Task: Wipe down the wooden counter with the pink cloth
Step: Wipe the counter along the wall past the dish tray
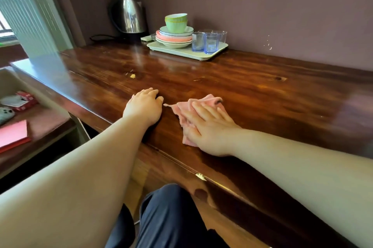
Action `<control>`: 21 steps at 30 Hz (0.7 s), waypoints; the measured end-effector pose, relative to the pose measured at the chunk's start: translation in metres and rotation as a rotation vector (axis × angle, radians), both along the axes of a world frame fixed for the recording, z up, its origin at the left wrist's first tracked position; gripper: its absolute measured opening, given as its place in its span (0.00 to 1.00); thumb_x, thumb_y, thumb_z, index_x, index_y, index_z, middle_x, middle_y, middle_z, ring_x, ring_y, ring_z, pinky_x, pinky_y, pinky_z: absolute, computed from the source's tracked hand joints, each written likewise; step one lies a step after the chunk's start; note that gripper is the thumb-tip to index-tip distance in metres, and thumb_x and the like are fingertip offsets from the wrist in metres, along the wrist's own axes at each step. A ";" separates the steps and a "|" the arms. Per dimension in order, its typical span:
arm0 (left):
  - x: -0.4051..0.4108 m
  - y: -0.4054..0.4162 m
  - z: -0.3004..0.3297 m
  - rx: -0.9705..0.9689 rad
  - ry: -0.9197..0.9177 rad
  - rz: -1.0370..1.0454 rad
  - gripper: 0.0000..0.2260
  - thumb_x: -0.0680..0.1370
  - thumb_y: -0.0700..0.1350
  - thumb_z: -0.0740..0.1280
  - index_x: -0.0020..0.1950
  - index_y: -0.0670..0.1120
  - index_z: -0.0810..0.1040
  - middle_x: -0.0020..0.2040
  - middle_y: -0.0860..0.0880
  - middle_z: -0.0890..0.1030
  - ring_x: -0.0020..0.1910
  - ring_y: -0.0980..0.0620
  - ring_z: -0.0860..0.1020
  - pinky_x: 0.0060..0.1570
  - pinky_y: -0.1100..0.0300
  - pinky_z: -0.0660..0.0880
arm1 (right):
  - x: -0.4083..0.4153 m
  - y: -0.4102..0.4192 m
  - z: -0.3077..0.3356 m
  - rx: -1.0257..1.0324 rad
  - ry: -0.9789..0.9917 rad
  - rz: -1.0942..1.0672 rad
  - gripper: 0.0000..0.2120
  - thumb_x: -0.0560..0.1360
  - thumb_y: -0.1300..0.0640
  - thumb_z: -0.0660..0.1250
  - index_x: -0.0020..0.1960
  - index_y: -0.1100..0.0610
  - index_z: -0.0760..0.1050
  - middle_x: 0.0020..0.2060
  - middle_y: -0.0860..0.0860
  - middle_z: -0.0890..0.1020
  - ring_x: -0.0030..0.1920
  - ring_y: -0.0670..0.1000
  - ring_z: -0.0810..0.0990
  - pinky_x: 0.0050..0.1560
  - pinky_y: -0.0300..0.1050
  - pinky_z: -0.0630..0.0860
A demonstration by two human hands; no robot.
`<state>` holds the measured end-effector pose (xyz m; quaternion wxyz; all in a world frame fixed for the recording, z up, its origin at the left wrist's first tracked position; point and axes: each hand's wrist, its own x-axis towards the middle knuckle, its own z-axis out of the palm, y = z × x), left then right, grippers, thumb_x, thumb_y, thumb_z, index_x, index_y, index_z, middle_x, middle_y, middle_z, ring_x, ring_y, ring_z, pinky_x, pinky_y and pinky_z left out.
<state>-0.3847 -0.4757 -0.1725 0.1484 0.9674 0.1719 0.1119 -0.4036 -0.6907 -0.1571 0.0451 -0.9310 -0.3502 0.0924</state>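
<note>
The right hand (pixel 203 126) presses the pink cloth (pixel 201 102) flat on the wooden surface (pixel 252 90), fingers straight; the left hand (pixel 144 106) rests beside it, fingers relaxed.

Head camera, close above wooden counter (pixel 222 78), looking forward-down; far right edge seemingly blurred.

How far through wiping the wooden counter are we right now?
Done: cannot tell; no wiped patch stands out. In hand: the right hand presses the crumpled pink cloth flat near the wooden counter's front edge; the left hand rests beside it. Left: pale crumbs mid-counter, and around the pale green tray.
</note>
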 end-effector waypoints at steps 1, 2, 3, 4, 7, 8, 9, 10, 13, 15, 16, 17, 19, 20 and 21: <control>0.000 -0.001 -0.001 0.014 0.006 -0.002 0.22 0.83 0.53 0.52 0.77 0.49 0.63 0.78 0.50 0.60 0.76 0.48 0.56 0.75 0.51 0.50 | -0.009 -0.006 -0.004 -0.006 0.011 0.029 0.28 0.81 0.40 0.37 0.80 0.39 0.36 0.81 0.47 0.36 0.79 0.51 0.31 0.77 0.57 0.31; 0.000 -0.001 -0.002 0.022 0.006 -0.001 0.22 0.83 0.53 0.52 0.77 0.49 0.62 0.78 0.49 0.59 0.76 0.48 0.56 0.75 0.51 0.50 | -0.015 -0.010 -0.006 -0.002 0.008 0.045 0.29 0.80 0.39 0.36 0.80 0.38 0.35 0.81 0.46 0.36 0.79 0.50 0.30 0.77 0.57 0.31; 0.001 -0.002 -0.002 0.027 0.002 0.003 0.22 0.83 0.53 0.51 0.77 0.49 0.62 0.78 0.49 0.59 0.76 0.48 0.56 0.75 0.51 0.50 | -0.019 -0.012 -0.007 0.004 0.001 0.041 0.29 0.79 0.39 0.36 0.80 0.38 0.35 0.81 0.46 0.36 0.79 0.50 0.30 0.77 0.57 0.31; 0.001 -0.001 -0.001 0.031 0.001 0.007 0.22 0.83 0.53 0.51 0.77 0.49 0.62 0.78 0.49 0.59 0.77 0.48 0.56 0.75 0.51 0.50 | -0.019 -0.008 -0.005 0.007 -0.006 0.024 0.29 0.81 0.39 0.38 0.80 0.38 0.37 0.81 0.45 0.37 0.79 0.50 0.31 0.77 0.57 0.31; 0.001 0.001 0.000 0.053 0.045 -0.016 0.23 0.82 0.53 0.54 0.77 0.48 0.61 0.78 0.48 0.58 0.77 0.47 0.56 0.75 0.49 0.52 | -0.019 0.009 0.005 0.010 -0.017 -0.039 0.27 0.84 0.42 0.41 0.82 0.40 0.41 0.82 0.47 0.40 0.80 0.51 0.35 0.78 0.58 0.34; 0.002 0.001 0.001 0.050 0.043 -0.021 0.24 0.82 0.54 0.54 0.77 0.48 0.61 0.78 0.48 0.59 0.76 0.47 0.56 0.75 0.49 0.52 | -0.020 0.011 0.007 0.006 -0.024 -0.050 0.27 0.84 0.43 0.41 0.82 0.41 0.40 0.82 0.47 0.39 0.80 0.51 0.34 0.78 0.58 0.34; 0.002 0.001 0.002 0.034 0.037 -0.013 0.24 0.82 0.55 0.54 0.77 0.49 0.61 0.78 0.49 0.59 0.76 0.47 0.56 0.75 0.49 0.52 | -0.023 0.010 0.008 0.002 -0.019 -0.046 0.27 0.84 0.44 0.40 0.82 0.41 0.39 0.82 0.47 0.39 0.80 0.52 0.33 0.78 0.59 0.33; 0.001 0.001 0.001 0.016 0.028 -0.002 0.25 0.82 0.57 0.53 0.77 0.49 0.62 0.78 0.49 0.59 0.76 0.47 0.56 0.75 0.49 0.52 | -0.029 0.004 0.006 -0.003 -0.009 -0.030 0.27 0.84 0.43 0.41 0.81 0.41 0.38 0.81 0.47 0.38 0.80 0.52 0.32 0.78 0.59 0.32; 0.001 -0.001 0.000 0.025 0.018 0.000 0.27 0.81 0.61 0.50 0.77 0.49 0.62 0.78 0.50 0.60 0.76 0.47 0.57 0.74 0.49 0.52 | -0.045 -0.019 -0.004 0.010 -0.014 0.013 0.29 0.82 0.41 0.41 0.81 0.40 0.37 0.81 0.47 0.36 0.79 0.51 0.29 0.77 0.59 0.31; 0.001 0.000 -0.001 0.048 0.019 0.005 0.28 0.81 0.62 0.51 0.77 0.49 0.62 0.78 0.50 0.60 0.76 0.47 0.57 0.74 0.49 0.53 | -0.039 -0.018 -0.003 0.016 -0.015 -0.016 0.29 0.83 0.40 0.41 0.81 0.41 0.38 0.81 0.46 0.37 0.79 0.50 0.31 0.77 0.59 0.32; 0.000 -0.001 0.000 0.053 0.027 0.006 0.28 0.81 0.62 0.51 0.77 0.49 0.61 0.78 0.50 0.59 0.76 0.47 0.56 0.74 0.49 0.52 | -0.033 -0.014 0.000 0.010 -0.009 -0.048 0.28 0.83 0.41 0.41 0.82 0.42 0.38 0.81 0.47 0.37 0.80 0.51 0.32 0.78 0.58 0.33; -0.001 -0.001 0.000 0.059 0.035 0.002 0.28 0.81 0.62 0.51 0.77 0.49 0.61 0.78 0.50 0.59 0.76 0.48 0.56 0.74 0.49 0.52 | -0.028 -0.010 0.004 0.008 -0.008 -0.084 0.28 0.84 0.42 0.40 0.82 0.42 0.39 0.81 0.47 0.38 0.80 0.51 0.33 0.78 0.58 0.34; 0.001 -0.002 0.000 0.078 0.039 0.002 0.28 0.81 0.62 0.51 0.78 0.49 0.60 0.78 0.50 0.58 0.77 0.48 0.55 0.74 0.50 0.52 | -0.021 -0.006 0.008 0.008 -0.036 -0.106 0.28 0.84 0.44 0.40 0.82 0.44 0.39 0.82 0.48 0.38 0.80 0.53 0.34 0.78 0.59 0.34; 0.001 -0.003 0.000 0.078 0.051 0.003 0.28 0.81 0.62 0.51 0.78 0.50 0.60 0.78 0.50 0.58 0.77 0.48 0.55 0.74 0.50 0.52 | -0.023 -0.010 0.006 0.008 -0.041 -0.086 0.28 0.84 0.44 0.40 0.82 0.44 0.38 0.82 0.49 0.38 0.80 0.53 0.34 0.78 0.59 0.33; 0.001 -0.002 -0.001 0.080 0.062 0.007 0.28 0.81 0.62 0.51 0.78 0.50 0.59 0.78 0.50 0.57 0.77 0.48 0.55 0.74 0.50 0.52 | -0.029 -0.017 0.002 0.011 -0.036 -0.056 0.28 0.83 0.44 0.39 0.82 0.44 0.37 0.81 0.48 0.37 0.80 0.53 0.33 0.78 0.59 0.32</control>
